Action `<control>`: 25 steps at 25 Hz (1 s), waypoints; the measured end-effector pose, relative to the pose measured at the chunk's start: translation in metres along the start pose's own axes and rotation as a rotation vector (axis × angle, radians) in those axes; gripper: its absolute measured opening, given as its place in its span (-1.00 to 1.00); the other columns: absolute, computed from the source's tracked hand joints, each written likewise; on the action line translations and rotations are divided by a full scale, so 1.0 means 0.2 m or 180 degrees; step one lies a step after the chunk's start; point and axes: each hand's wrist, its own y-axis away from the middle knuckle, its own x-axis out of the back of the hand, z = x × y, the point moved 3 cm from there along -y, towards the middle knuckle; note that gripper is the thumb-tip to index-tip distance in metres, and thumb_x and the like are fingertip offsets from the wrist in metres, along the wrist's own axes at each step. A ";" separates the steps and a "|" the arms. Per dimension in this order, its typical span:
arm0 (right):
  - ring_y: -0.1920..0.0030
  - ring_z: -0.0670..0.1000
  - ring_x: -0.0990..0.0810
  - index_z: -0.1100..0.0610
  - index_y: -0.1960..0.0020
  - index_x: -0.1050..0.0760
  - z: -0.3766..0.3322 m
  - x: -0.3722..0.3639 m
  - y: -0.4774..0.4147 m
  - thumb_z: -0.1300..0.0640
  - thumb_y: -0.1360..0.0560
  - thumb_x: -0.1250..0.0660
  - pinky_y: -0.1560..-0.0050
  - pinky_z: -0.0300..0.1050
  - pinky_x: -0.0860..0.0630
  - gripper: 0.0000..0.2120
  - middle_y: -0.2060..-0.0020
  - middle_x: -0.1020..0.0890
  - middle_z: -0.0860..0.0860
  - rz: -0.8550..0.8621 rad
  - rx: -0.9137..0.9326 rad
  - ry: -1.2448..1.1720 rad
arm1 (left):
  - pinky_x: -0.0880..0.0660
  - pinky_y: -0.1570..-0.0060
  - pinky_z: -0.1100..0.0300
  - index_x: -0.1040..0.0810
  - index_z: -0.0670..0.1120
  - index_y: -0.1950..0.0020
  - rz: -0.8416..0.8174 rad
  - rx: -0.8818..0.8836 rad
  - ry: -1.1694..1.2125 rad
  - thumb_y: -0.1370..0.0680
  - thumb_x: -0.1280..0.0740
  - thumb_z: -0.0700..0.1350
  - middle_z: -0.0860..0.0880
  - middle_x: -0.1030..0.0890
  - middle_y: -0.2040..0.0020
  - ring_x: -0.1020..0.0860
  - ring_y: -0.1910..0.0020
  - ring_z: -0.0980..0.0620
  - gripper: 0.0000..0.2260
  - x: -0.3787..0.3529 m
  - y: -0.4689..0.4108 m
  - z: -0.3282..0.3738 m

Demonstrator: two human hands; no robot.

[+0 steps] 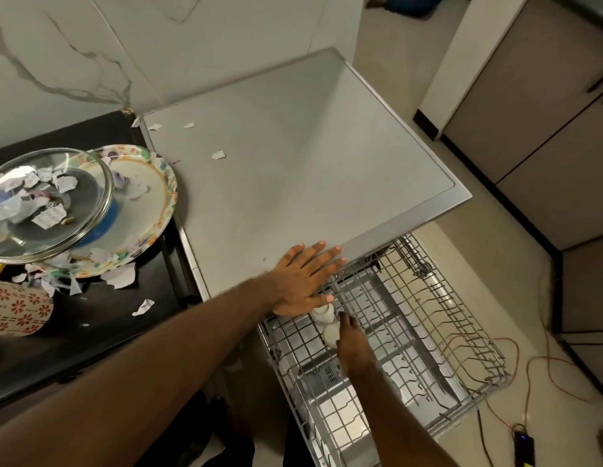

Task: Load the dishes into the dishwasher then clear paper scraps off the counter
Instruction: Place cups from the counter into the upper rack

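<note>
My left hand lies flat, fingers spread, on the front edge of the grey dishwasher top. My right hand reaches into the pulled-out wire rack and grips a small white cup at the rack's back left corner. A second white cup stands touching it, just under my left thumb. On the black cooktop to the left sit a floral plate and a glass lid, both with paper scraps in and around them. More scraps lie on the grey top.
A patterned cup lies at the far left edge. An orange cable and a black device are on the floor right of the rack. Cabinets stand at the right, a marble wall behind.
</note>
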 end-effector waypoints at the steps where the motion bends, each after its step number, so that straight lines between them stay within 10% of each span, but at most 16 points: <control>1: -0.37 0.16 -0.55 0.09 -0.62 -0.17 -0.02 0.05 0.01 0.20 -0.56 -0.47 -0.34 0.13 -0.58 -0.26 -0.49 -0.42 0.14 0.0023 0.0022 -0.0018 | 0.37 -0.56 -0.12 0.41 0.20 -0.61 -0.0035 0.0029 -0.0016 -0.67 0.10 0.34 0.10 0.43 -0.62 0.44 -0.59 0.00 -0.34 0.00 0.00 0.00; 11: 0.04 -0.08 -0.54 0.03 -0.26 -0.41 -0.40 0.68 0.26 -0.02 -0.68 -0.28 -0.01 -0.11 -0.59 -0.79 -0.13 -0.53 -0.04 0.1295 0.0860 -0.0139 | 0.10 -0.62 -0.08 0.21 0.06 -0.69 -0.0262 0.0356 0.0267 -0.72 -0.03 0.21 0.04 0.19 -0.69 0.15 -0.67 -0.04 -0.36 0.21 0.10 0.11; 18: -0.05 -0.01 -0.53 0.07 -0.38 -0.39 -0.77 0.74 0.32 0.10 -0.68 -0.26 -0.04 -0.08 -0.54 -0.72 -0.20 -0.54 0.02 0.1263 0.1311 0.0221 | 0.07 -0.62 -0.06 0.26 -0.03 -0.68 -0.0812 0.0983 0.0591 -0.71 -0.05 0.23 0.00 0.29 -0.66 0.17 -0.66 -0.05 -0.29 0.14 0.46 -0.01; 25: -0.27 0.07 -0.51 0.06 -0.41 -0.44 -0.98 0.60 0.27 0.05 -0.52 -0.51 -0.25 -0.01 -0.54 -0.49 -0.34 -0.54 0.04 0.1014 0.1064 0.1206 | -0.22 -0.54 -0.15 -0.16 -0.01 -0.66 -0.1213 0.0979 0.0466 -0.67 -0.15 0.08 -0.07 -0.11 -0.67 -0.20 -0.60 -0.14 -0.44 0.15 0.49 -0.08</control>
